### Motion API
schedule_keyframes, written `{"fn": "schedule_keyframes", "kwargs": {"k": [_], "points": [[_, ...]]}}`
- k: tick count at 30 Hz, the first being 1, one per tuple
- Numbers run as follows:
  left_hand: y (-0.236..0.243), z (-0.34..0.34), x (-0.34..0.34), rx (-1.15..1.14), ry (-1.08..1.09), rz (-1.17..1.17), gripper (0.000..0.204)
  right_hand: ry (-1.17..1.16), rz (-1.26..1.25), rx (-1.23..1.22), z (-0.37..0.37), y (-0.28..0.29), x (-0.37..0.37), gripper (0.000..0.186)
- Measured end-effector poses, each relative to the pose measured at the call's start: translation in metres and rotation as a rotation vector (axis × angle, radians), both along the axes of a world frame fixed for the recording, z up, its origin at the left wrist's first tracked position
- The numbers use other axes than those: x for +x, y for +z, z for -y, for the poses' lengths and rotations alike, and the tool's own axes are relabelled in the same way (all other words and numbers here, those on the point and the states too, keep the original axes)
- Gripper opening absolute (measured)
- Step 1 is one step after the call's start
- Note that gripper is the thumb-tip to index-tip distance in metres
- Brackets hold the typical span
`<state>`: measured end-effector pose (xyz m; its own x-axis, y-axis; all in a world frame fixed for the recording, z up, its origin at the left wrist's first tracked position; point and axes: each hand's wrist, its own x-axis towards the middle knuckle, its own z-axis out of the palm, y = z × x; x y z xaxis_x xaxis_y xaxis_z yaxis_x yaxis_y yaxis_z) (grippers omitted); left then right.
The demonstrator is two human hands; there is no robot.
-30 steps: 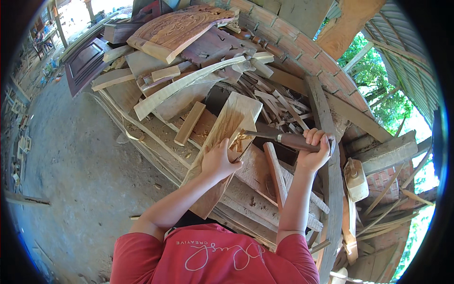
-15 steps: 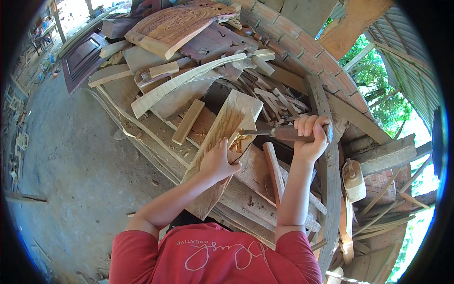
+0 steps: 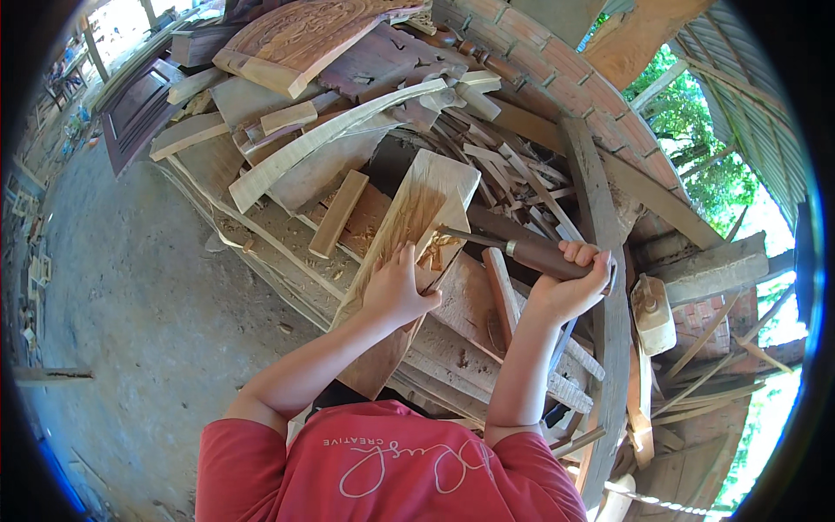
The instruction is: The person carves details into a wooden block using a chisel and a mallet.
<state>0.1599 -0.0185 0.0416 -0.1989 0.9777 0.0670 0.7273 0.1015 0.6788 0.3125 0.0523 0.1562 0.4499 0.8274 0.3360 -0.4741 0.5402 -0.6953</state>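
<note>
A thick, pale wooden block (image 3: 432,187) lies slantwise in front of me, with a notch and curled shavings (image 3: 435,250) at its right edge. My left hand (image 3: 398,291) grips the block beside this notch, fingers across the top and thumb spread toward the near right. In my right hand (image 3: 574,285) is a chisel (image 3: 544,257), its thick brown handle in a closed fist. The chisel's long metal blade points left, its tip at the far side of the notch; whether it touches the wood I cannot tell.
A carved panel (image 3: 304,39), a long curved strip (image 3: 339,139) and a small wooden bar (image 3: 339,214) lie beyond the block. Split sticks (image 3: 504,174) are heaped at the back. A thick post (image 3: 606,348) and a plastic jug (image 3: 652,315) stand at right; concrete floor (image 3: 165,304) spreads left.
My right hand has dropped nearer to me, so the chisel now slants, handle end lower and tip a little farther up the block. My left hand keeps its hold.
</note>
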Motion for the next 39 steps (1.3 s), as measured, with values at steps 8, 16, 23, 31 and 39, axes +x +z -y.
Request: {"fn": "schedule_keyframes", "kwargs": {"k": [8, 16, 23, 31, 39], "points": [[0.015, 0.004, -0.002, -0.103, 0.001, 0.098, 0.08, 0.185, 0.094, 0.19, 0.0, -0.017, 0.023, 0.011], [0.013, 0.006, 0.0, -0.078, -0.009, 0.074, 0.081, 0.236, 0.174, 0.28, 0.013, -0.007, 0.023, 0.009], [0.013, 0.006, -0.002, -0.125, -0.03, 0.124, 0.083, 0.393, 0.271, 0.308, 0.011, 0.002, 0.019, 0.013], [0.012, 0.004, -0.002, -0.148, -0.032, 0.085, 0.084, 0.415, 0.178, 0.243, -0.005, 0.002, 0.013, 0.013], [0.011, 0.007, -0.002, -0.016, -0.051, 0.105, 0.066, 0.014, -0.032, 0.055, 0.002, 0.0, 0.002, 0.022]]}}
